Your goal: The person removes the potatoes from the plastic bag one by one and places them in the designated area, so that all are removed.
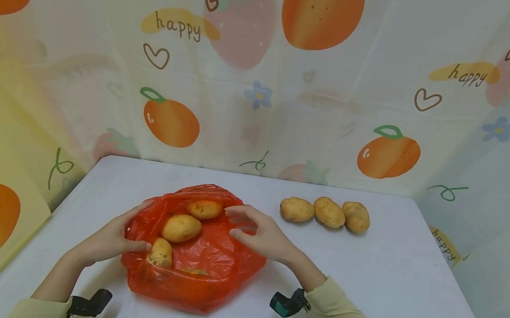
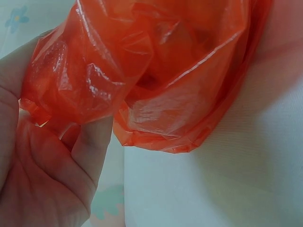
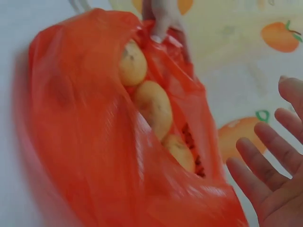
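A red plastic bag stands with its mouth open on the left half of the table. Inside it lie several potatoes; one near the front rim is mostly hidden. My left hand holds the bag's left edge, thumb over the rim beside a potato. In the left wrist view, the red film bunches between thumb and fingers of that hand. At the bag's right rim, my right hand hovers with fingers extended and holds nothing. The right wrist view shows its spread fingers beside the bag.
Three potatoes sit in a row at the back right of the white table. Behind and along the sides hangs a fruit-patterned cloth. Each wrist wears a small black camera.
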### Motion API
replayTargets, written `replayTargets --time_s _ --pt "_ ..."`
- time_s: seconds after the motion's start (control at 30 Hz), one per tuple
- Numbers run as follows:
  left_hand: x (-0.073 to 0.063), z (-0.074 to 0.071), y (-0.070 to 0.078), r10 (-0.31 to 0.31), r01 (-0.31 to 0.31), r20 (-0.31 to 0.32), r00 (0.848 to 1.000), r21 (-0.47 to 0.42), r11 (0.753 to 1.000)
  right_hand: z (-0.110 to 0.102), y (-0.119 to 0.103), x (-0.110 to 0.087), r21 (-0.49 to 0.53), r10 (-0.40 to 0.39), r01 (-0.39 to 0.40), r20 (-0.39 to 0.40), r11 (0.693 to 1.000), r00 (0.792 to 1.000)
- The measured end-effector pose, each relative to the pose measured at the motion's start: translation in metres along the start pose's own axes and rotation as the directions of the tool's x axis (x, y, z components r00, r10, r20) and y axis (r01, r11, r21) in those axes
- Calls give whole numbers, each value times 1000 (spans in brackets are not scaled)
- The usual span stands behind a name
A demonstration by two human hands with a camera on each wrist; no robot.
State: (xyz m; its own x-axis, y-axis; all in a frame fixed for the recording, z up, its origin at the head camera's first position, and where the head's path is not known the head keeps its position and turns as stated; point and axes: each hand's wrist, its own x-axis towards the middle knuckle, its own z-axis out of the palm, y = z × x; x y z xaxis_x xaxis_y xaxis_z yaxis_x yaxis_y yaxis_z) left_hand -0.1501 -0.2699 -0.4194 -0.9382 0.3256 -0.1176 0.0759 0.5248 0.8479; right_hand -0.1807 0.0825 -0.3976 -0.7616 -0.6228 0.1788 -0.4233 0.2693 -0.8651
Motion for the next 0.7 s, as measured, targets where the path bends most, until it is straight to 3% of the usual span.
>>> replayTargets --time_s 0.23,0.7 --pt "1 0 -2 -14 14 -4 1000 5 1000 22 0 4 -28 -26 29 94 999 995" --pt "0 1 1 14 -14 -8 1000 16 1000 42 5 10 -38 43 -35 239 999 970"
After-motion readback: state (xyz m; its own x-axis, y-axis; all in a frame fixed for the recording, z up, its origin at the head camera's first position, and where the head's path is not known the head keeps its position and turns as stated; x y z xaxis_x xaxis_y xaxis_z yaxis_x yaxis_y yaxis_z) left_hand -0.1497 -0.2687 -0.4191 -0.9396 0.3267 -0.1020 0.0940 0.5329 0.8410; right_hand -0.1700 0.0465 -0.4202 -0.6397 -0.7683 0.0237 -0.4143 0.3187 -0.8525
